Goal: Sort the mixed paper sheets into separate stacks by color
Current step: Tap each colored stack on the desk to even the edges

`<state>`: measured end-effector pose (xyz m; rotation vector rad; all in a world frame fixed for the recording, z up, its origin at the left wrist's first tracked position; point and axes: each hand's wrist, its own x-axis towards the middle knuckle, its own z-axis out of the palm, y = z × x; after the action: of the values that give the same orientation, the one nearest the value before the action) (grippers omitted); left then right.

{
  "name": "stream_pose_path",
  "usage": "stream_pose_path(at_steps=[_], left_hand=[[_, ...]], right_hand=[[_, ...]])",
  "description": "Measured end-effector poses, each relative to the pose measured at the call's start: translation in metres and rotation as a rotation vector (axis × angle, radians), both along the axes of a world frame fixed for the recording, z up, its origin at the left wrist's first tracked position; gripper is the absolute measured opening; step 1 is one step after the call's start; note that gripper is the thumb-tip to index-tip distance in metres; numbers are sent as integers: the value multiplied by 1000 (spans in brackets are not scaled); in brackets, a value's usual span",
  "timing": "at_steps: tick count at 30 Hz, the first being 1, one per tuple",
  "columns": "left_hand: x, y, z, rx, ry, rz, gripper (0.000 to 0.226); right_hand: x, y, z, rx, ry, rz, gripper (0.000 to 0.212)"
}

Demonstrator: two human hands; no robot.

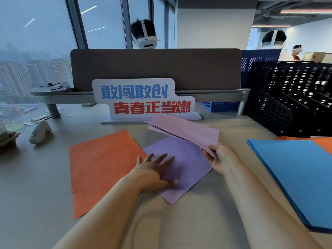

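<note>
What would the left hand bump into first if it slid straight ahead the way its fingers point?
Likely the lifted lilac sheets held by the right hand. The left hand lies flat on the purple stack, so it might slip under them; depth is unclear.

A: How is the scene lit?
B: Cool, hazy daylight comes from the tall windows (36,42) at left and behind. White streaks (89,9) of reflected lamps cross the glass.
A: Shadows?
B: Faint and soft. A thin one edges the left hand (154,169) on the purple stack (188,168). The lifted lilac sheets (185,130) in the right hand (219,159) catch light and look paler.
A: Sharpness?
B: The centre is fairly crisp. Wide-angle distortion bends the desk (45,177) and stretches the forearms (111,203) at the bottom edge. The distant people (296,51) look soft.
</note>
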<state>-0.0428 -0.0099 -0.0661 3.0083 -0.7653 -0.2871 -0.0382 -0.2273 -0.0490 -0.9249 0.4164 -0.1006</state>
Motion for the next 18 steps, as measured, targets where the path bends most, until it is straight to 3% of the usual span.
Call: stream_pose_path(at_steps=[3,7,12,15,18], left_hand=[[1,1,3,76,-34,122,82],[-1,0,5,141,-137,131,69],[1,-4,2,35,-163,43,66],[4,0,-2,32,-90,176,78],[8,5,0,110,-154,224,66]], right_hand=[[-2,1,1,-16,-9,30,26],[0,0,-2,4,1,42,21],[1,-1,-2,9,17,41,20],[-1,-2,0,-57,31,46,19],[0,-1,-1,-155,71,64,17]])
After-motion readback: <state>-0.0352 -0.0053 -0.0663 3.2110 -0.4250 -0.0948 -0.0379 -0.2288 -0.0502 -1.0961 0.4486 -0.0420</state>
